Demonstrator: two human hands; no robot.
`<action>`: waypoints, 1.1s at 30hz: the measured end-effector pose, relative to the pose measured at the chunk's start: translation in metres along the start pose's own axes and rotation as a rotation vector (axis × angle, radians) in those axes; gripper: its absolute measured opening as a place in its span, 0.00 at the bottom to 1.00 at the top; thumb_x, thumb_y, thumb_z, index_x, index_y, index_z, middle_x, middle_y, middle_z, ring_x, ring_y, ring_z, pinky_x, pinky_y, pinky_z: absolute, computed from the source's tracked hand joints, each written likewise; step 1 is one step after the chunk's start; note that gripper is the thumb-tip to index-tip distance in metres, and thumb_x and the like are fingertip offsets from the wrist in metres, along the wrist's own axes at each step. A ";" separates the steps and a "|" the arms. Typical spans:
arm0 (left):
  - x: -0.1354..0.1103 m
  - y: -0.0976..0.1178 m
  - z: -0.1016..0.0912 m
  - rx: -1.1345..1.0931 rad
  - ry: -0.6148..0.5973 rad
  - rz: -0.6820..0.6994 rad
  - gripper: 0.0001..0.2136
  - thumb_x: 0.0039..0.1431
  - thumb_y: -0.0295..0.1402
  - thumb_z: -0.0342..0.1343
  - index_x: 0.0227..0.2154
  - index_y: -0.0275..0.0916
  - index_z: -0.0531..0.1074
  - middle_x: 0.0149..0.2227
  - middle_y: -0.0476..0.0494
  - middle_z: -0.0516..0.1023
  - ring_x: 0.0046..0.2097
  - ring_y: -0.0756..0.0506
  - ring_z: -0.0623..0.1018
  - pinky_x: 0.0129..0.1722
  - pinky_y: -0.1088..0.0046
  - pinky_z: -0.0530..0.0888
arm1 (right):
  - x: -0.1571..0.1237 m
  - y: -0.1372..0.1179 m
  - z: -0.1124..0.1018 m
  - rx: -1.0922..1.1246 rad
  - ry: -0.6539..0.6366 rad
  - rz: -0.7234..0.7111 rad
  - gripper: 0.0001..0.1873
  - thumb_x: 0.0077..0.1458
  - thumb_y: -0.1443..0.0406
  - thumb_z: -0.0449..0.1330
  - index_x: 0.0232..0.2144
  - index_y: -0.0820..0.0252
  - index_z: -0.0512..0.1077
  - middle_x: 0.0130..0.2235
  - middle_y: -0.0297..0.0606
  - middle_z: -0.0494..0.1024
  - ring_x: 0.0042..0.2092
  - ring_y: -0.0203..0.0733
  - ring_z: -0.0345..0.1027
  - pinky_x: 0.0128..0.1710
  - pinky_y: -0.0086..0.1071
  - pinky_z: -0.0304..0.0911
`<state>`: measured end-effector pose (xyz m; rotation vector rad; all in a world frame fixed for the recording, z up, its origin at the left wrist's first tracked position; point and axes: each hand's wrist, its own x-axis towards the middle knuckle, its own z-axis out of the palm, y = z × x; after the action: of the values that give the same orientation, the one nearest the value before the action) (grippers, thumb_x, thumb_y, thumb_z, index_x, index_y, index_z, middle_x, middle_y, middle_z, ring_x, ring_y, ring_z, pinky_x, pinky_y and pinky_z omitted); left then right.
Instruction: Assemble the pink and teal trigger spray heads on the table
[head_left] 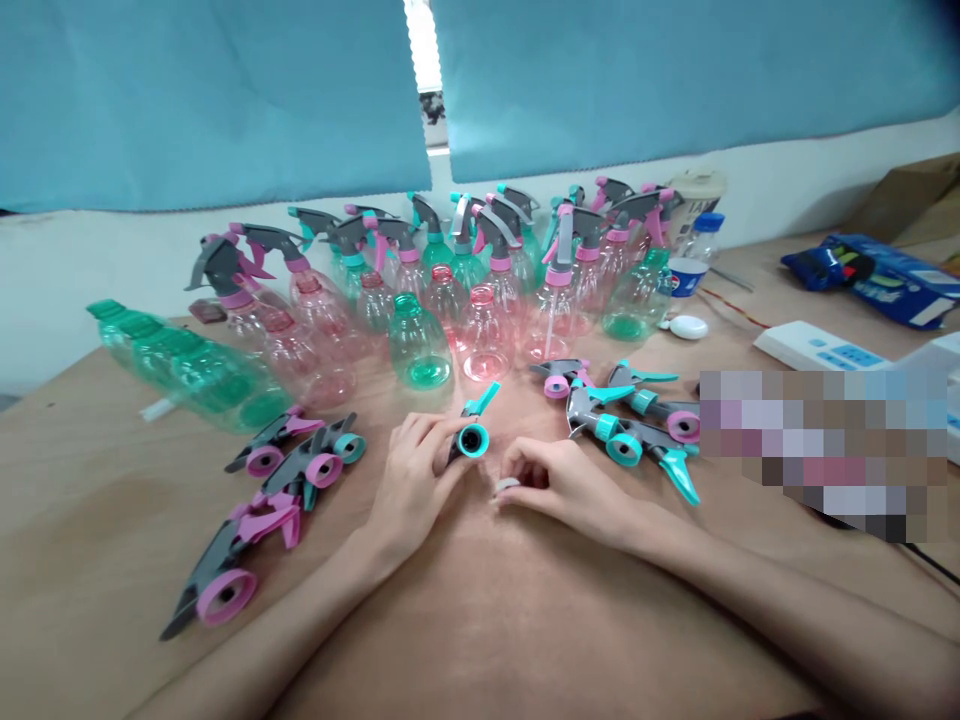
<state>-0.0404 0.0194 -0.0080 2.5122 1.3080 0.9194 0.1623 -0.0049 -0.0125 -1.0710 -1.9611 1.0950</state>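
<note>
My left hand [416, 475] is closed around a grey and teal trigger sprayer head [472, 441]. The open underside of its teal collar faces me, with a dark hollow inside. Just to the right, my right hand [559, 482] pinches a small whitish piece [508, 484] between thumb and finger; it looks like a thin ring or disc, partly hidden. The two hands are close together but apart. Loose pink and grey sprayer heads [227, 597] lie left of my left hand. More loose heads, teal and pink [623, 449], lie beyond my right hand.
Behind my hands stand many pink and green bottles [420, 345], several with sprayer heads fitted. Green bottles [187, 365] lean in a row at the left. On the right are a white power strip [821, 347], a blue packet [892, 280] and a blue-capped bottle [705, 238].
</note>
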 end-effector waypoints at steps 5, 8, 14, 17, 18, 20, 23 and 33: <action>-0.001 -0.002 0.001 -0.003 0.015 0.030 0.11 0.57 0.30 0.58 0.43 0.42 0.70 0.41 0.46 0.74 0.44 0.43 0.70 0.44 0.65 0.66 | 0.001 0.002 -0.001 0.233 -0.019 0.034 0.06 0.56 0.64 0.59 0.32 0.61 0.74 0.31 0.33 0.78 0.32 0.35 0.71 0.34 0.29 0.66; -0.003 0.000 0.003 0.024 0.024 0.102 0.10 0.58 0.31 0.57 0.44 0.42 0.70 0.39 0.45 0.75 0.42 0.43 0.70 0.42 0.66 0.66 | 0.001 0.003 -0.001 0.296 0.060 0.057 0.07 0.55 0.62 0.60 0.31 0.60 0.76 0.30 0.33 0.78 0.32 0.36 0.71 0.34 0.30 0.67; -0.009 0.011 0.005 0.057 -0.021 0.271 0.09 0.62 0.31 0.53 0.45 0.41 0.70 0.37 0.46 0.76 0.39 0.46 0.72 0.41 0.67 0.64 | 0.002 0.001 -0.006 0.270 0.266 -0.027 0.09 0.51 0.59 0.64 0.26 0.59 0.77 0.27 0.33 0.77 0.29 0.35 0.69 0.29 0.28 0.64; -0.011 0.013 0.005 0.030 -0.040 0.253 0.09 0.62 0.32 0.53 0.45 0.41 0.70 0.37 0.46 0.76 0.39 0.45 0.72 0.41 0.67 0.64 | 0.001 0.001 -0.006 0.203 0.234 -0.026 0.10 0.53 0.58 0.62 0.29 0.57 0.78 0.28 0.33 0.78 0.30 0.36 0.70 0.31 0.29 0.65; -0.011 0.012 0.005 0.023 -0.040 0.243 0.10 0.62 0.32 0.53 0.45 0.41 0.70 0.38 0.46 0.76 0.40 0.45 0.72 0.41 0.67 0.64 | 0.001 0.001 -0.005 0.183 0.228 -0.034 0.09 0.53 0.58 0.62 0.29 0.56 0.78 0.30 0.33 0.79 0.31 0.36 0.71 0.32 0.30 0.65; -0.010 0.011 0.005 0.012 -0.044 0.231 0.10 0.61 0.32 0.54 0.46 0.41 0.69 0.38 0.46 0.75 0.40 0.45 0.72 0.42 0.67 0.64 | 0.000 0.001 -0.005 0.155 0.229 -0.067 0.08 0.54 0.59 0.61 0.30 0.55 0.78 0.32 0.34 0.79 0.34 0.37 0.71 0.33 0.30 0.65; -0.010 0.011 0.004 0.002 -0.052 0.244 0.11 0.61 0.33 0.55 0.46 0.41 0.69 0.37 0.46 0.75 0.39 0.46 0.72 0.41 0.68 0.64 | -0.001 -0.002 -0.004 0.115 0.237 -0.122 0.07 0.55 0.61 0.61 0.30 0.55 0.78 0.33 0.33 0.79 0.35 0.36 0.70 0.34 0.29 0.64; -0.011 0.008 0.005 -0.006 -0.055 0.240 0.12 0.63 0.36 0.52 0.48 0.42 0.68 0.37 0.45 0.75 0.39 0.45 0.72 0.41 0.67 0.65 | 0.000 -0.011 0.001 0.102 0.191 -0.019 0.08 0.55 0.61 0.61 0.29 0.58 0.78 0.29 0.33 0.79 0.32 0.36 0.70 0.32 0.28 0.64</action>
<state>-0.0368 0.0065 -0.0137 2.7110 1.0022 0.8886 0.1579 -0.0087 -0.0032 -1.0596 -1.7438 1.0313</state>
